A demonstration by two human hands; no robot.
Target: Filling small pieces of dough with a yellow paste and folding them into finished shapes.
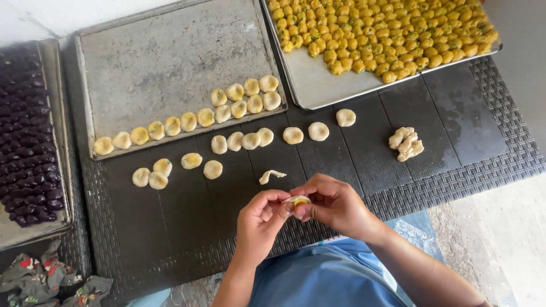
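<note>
Both the left hand [259, 219] and right hand [335, 204] pinched 1 filled dough ball [297, 200], fingers closed around it. Gentle, even pinching would probably seal the yellow filling best.

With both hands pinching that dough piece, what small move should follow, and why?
Probably pinch the dough piece closed: yellow filling shows between the left hand and right hand fingers, while the rounds on the mat look sealed.

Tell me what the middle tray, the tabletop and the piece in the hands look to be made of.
Middle tray: likely metal, dull grey and scuffed, with a thin rim.
Tabletop: probably plastic or resin, dark slats with a woven border.
Piece pinched by left hand and right hand: seemingly soft pale dough around yellow filling.
</note>
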